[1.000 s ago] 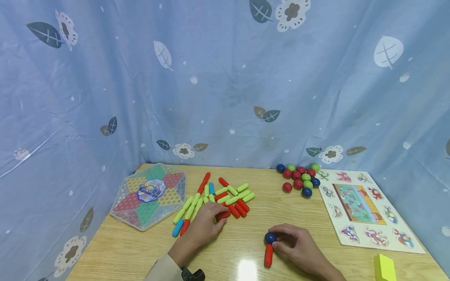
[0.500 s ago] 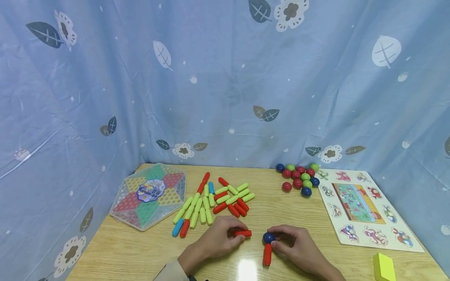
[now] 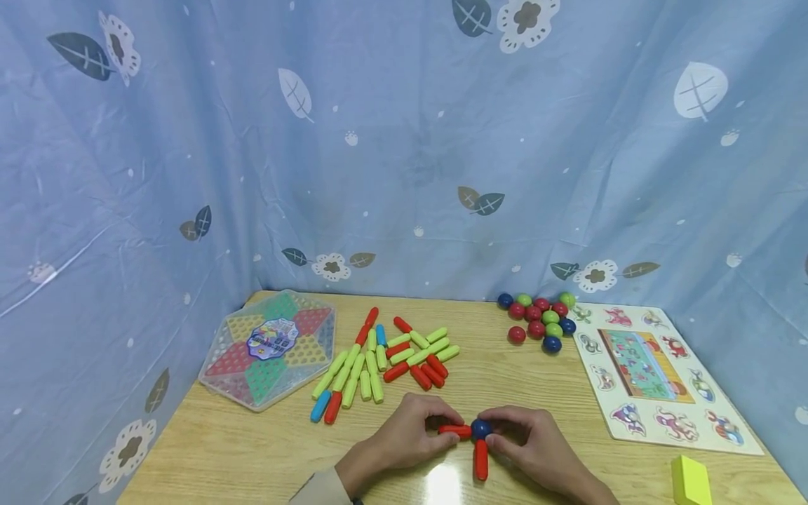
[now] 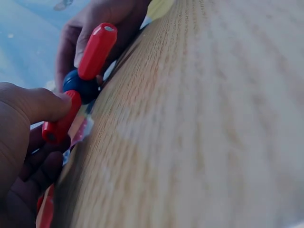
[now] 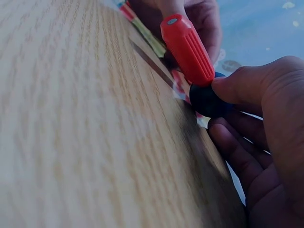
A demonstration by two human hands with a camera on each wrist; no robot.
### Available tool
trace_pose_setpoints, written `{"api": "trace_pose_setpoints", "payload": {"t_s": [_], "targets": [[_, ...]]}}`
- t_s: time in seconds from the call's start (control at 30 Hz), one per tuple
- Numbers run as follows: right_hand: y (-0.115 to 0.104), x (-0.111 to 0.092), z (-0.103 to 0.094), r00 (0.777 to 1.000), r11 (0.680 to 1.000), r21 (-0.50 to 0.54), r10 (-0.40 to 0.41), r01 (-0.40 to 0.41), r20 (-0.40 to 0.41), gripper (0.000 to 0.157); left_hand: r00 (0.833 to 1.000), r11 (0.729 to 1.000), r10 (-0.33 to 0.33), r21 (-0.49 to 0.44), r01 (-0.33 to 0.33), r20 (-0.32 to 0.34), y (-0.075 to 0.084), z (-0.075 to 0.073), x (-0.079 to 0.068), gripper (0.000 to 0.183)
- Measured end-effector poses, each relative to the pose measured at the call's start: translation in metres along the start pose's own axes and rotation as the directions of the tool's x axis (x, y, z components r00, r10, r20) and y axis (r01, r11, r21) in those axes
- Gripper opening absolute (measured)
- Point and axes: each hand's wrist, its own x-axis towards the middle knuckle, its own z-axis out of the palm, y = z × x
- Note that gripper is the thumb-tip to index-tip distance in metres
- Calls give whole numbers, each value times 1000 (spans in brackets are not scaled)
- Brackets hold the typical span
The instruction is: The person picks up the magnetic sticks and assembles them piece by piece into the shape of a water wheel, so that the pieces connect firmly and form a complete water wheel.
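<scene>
My right hand (image 3: 536, 445) pinches a dark blue ball (image 3: 481, 429) between thumb and fingers. From that ball a red ribbed rod (image 3: 481, 460) sticks out toward me; its free end shows a small metallic disc in the right wrist view. My left hand (image 3: 413, 433) grips a second red rod (image 4: 62, 118) between thumb and fingers. The far end of this rod is right at the ball's left side, so both rods meet the ball at roughly a right angle. In the left wrist view the thumb lies along the second rod.
Several yellow-green, red and blue rods (image 3: 375, 386) lie at the back left, beside a hexagonal star-patterned game board (image 3: 268, 351). Red, green and blue balls (image 3: 535, 330) cluster at the back right. A picture puzzle board (image 3: 593, 365) and a yellow block (image 3: 691, 480) are at the right.
My left hand has taken a red rod from the pile and carried it right and toward me to the blue ball. My right hand stays nearly still, holding the ball.
</scene>
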Motion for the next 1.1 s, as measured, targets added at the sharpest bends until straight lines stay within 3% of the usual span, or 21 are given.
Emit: {"api": "trace_pose_setpoints", "payload": {"t_s": [0.17,0.43,0.53,0.63,0.73,0.83,0.9,1.0,1.1], "targets": [[1,1,-2,1000,1000,-1,-5,5,-2,26,1000,1000,-27,-11,27,-7,2,1,2,16],[2,1,-4,1000,999,28,24,-24,-1,27,1000,1000,-1,-25,1,7,2,2,4,17],[2,1,-5,1000,999,31,20,-20,3,27,999,997,-11,-82,13,31,0,-2,3,21],[2,1,-5,999,999,33,28,-28,15,28,998,979,-45,-196,55,54,-5,-12,0,25],[2,2,-6,998,998,38,46,-47,35,29,995,933,-88,-345,102,56,-12,-27,-3,30],[2,2,-7,996,997,47,66,-69,54,29,994,879,-100,-465,103,31,-21,-43,-5,32],[2,2,-7,995,995,51,77,-81,65,29,995,859,-95,-505,82,-1,-27,-54,-5,33],[3,2,-8,994,995,54,83,-87,73,28,996,856,-90,-513,63,-28,-35,-67,-5,34],[4,2,-8,994,995,61,76,-81,82,28,995,879,-100,-471,77,-24,-40,-74,-3,37]]}}
